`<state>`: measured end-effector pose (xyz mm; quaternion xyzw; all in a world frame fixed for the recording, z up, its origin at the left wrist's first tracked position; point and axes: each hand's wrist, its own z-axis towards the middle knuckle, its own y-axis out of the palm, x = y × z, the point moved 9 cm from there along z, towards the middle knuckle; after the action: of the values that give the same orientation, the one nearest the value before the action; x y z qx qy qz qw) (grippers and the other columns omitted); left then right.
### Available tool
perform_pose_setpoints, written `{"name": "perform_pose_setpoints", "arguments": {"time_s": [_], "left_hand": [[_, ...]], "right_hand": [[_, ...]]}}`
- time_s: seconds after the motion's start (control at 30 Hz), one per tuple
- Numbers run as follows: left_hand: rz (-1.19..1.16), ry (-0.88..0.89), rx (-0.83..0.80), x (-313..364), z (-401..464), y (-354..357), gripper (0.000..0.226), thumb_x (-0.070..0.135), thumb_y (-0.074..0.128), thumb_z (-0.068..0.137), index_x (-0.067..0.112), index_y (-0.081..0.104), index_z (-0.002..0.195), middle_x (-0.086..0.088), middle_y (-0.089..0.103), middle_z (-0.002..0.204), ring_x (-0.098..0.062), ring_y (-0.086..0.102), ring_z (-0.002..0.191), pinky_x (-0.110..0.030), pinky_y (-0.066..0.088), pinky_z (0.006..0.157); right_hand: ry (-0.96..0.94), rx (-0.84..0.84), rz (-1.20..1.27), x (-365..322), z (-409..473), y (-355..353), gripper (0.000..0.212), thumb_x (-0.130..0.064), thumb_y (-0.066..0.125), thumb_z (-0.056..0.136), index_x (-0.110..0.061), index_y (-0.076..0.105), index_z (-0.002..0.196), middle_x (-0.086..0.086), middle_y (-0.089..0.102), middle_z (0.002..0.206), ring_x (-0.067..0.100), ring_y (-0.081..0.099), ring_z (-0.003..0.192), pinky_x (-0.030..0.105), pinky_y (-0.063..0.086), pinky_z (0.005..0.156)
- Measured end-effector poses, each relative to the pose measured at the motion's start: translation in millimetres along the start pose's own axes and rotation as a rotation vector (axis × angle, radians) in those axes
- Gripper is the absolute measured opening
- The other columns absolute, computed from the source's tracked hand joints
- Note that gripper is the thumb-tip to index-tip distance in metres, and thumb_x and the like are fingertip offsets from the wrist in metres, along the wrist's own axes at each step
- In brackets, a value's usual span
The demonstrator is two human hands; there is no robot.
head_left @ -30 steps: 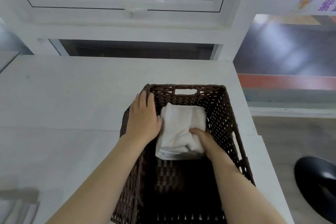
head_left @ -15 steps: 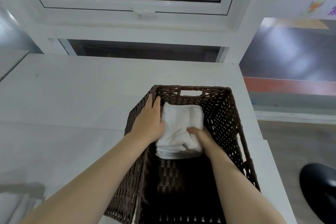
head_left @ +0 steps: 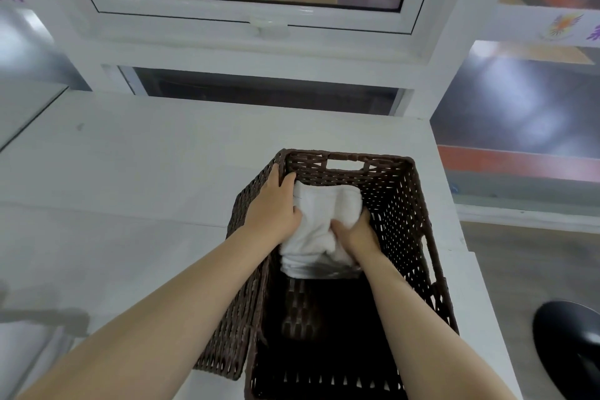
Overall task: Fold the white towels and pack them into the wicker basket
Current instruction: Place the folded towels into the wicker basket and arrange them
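A dark brown wicker basket (head_left: 406, 204) stands on the white table (head_left: 130, 188). A folded white towel (head_left: 324, 214) lies at the far end inside it. My left hand (head_left: 272, 208) lies over the basket's left rim, its fingers reaching along the wall and its thumb touching the towel's left edge. Inside the basket, my right hand (head_left: 355, 232) sits on the towel's near right part with its fingers curled into the cloth. The near half of the basket floor is dark and bare.
A white window frame (head_left: 259, 23) and wall rise just behind the table. The table's right edge runs close to the basket. A black round stool seat (head_left: 568, 351) stands on the floor at the lower right.
The view has tilted up slightly. My right hand has moved a little further onto the towel, bunching it. My left hand has stayed on the left rim.
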<state>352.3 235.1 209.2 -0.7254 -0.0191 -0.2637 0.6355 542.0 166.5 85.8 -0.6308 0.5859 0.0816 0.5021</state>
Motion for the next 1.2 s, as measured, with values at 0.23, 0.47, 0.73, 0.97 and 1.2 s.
{"name": "perform_pose_setpoints", "arguments": {"time_s": [0.23, 0.47, 0.73, 0.97, 1.2], "left_hand": [[-0.092, -0.007, -0.031, -1.2, -2.0, -1.2, 0.065, 0.031, 0.046, 0.096, 0.022, 0.017, 0.154, -0.012, 0.004, 0.163, -0.032, 0.022, 0.146, -0.044, 0.034, 0.109], [-0.497, -0.007, -0.084, -14.8, -42.2, -6.3, 0.077, 0.028, 0.050, 0.095, 0.021, 0.005, 0.157, 0.001, 0.009, 0.164, -0.014, 0.010, 0.150, -0.036, 0.012, 0.122], [-0.507, -0.024, -0.099, -100.6, -137.9, -24.3, 0.062, 0.037, 0.044, 0.101, 0.022, 0.019, 0.155, 0.011, 0.025, 0.158, -0.007, 0.023, 0.146, -0.031, 0.020, 0.120], [-0.438, -0.190, -0.035, -241.0, -237.4, -45.3, 0.055, 0.023, 0.051, 0.100, 0.022, 0.029, 0.151, 0.009, 0.030, 0.156, -0.009, 0.026, 0.144, -0.022, 0.018, 0.117], [-0.395, -0.389, 0.121, -387.1, -334.7, -88.2, 0.049, 0.016, 0.053, 0.096, 0.025, 0.042, 0.142, 0.012, 0.037, 0.146, -0.010, 0.030, 0.139, -0.021, 0.020, 0.111]], "right_hand": [[-0.139, 0.039, -0.181, -31.7, -37.7, -16.2, 0.089, -0.044, 0.057, 0.093, -0.018, 0.000, 0.156, 0.016, 0.026, 0.157, 0.036, 0.036, 0.139, 0.044, 0.035, 0.112], [-0.330, -0.019, -0.258, -65.8, -129.1, -18.8, 0.079, -0.039, 0.055, 0.096, -0.012, 0.012, 0.156, 0.012, 0.022, 0.160, 0.031, 0.025, 0.145, 0.040, 0.026, 0.114], [-0.664, 0.073, -0.172, -131.1, -249.2, 25.4, 0.052, -0.028, 0.055, 0.098, -0.022, 0.034, 0.145, -0.008, 0.038, 0.145, 0.007, 0.032, 0.135, 0.018, 0.023, 0.103], [-0.622, -0.157, -0.146, -139.4, -303.2, 158.6, 0.045, -0.026, 0.055, 0.098, -0.033, 0.038, 0.140, -0.025, 0.033, 0.130, -0.005, 0.034, 0.120, 0.018, 0.033, 0.096], [-0.304, -0.500, -0.097, -105.7, -335.7, 322.9, 0.046, -0.030, 0.057, 0.097, -0.031, 0.037, 0.138, -0.012, 0.044, 0.134, 0.008, 0.044, 0.124, 0.022, 0.035, 0.094]]}}
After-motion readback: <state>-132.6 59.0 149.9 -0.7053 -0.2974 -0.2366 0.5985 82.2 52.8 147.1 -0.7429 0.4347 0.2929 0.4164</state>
